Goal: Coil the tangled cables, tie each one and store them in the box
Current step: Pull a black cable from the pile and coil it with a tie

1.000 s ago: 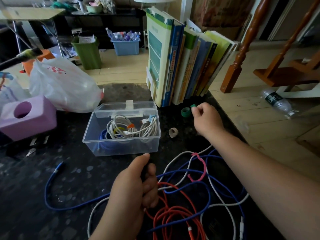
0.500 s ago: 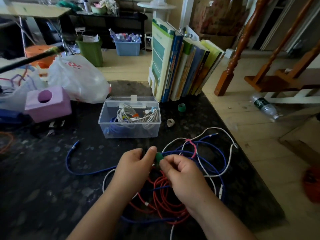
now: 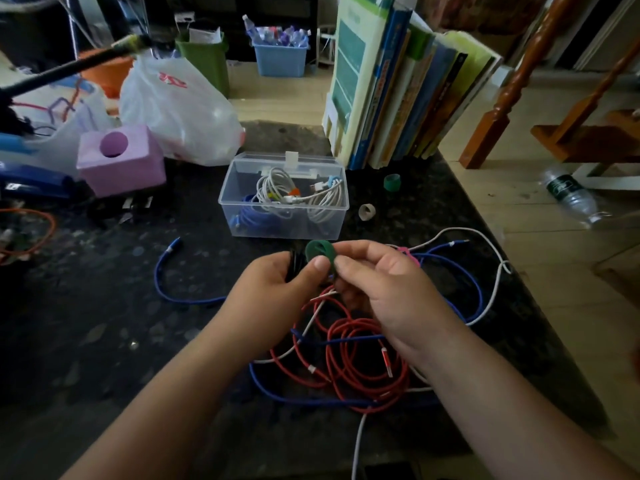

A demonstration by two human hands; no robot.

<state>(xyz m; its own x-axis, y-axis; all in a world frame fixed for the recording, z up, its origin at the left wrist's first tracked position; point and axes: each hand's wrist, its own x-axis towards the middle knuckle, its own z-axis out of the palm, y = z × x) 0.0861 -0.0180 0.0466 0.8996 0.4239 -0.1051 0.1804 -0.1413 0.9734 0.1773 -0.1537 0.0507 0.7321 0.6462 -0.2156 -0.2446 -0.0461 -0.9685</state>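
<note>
Holding a dark coiled cable [image 3: 294, 266] in the left hand [image 3: 273, 292], fingers curled round the bundle, thumb pressed against a green strap tie [image 3: 320, 251]. Pinching the same green strap tie with the right hand [image 3: 384, 289], thumb and forefinger closed on its near edge, both hands meeting just above the dark stone tabletop [image 3: 104, 323]. Lying tangled below and to the right of the hands: a red cable [image 3: 349, 341] in loose loops, a blue cable [image 3: 180, 296] trailing out to the left and looping round to the right, and a white cable [image 3: 491, 258] arcing along the right edge, with a pink tie [image 3: 408, 254] showing just behind the right fingers. Sitting just beyond the hands, lid open: a clear plastic box [image 3: 284, 223] holding 2 tied white coils [image 3: 298, 195] and a blue coil [image 3: 252, 216]. Resting right of the box: 1 spare green tie [image 3: 392, 182] near the upright row of books [image 3: 398, 91], and 1 beige tie [image 3: 367, 212] closer in. Standing left of the box: a purple tissue holder [image 3: 121, 161] and a white plastic bag [image 3: 180, 109].
</note>
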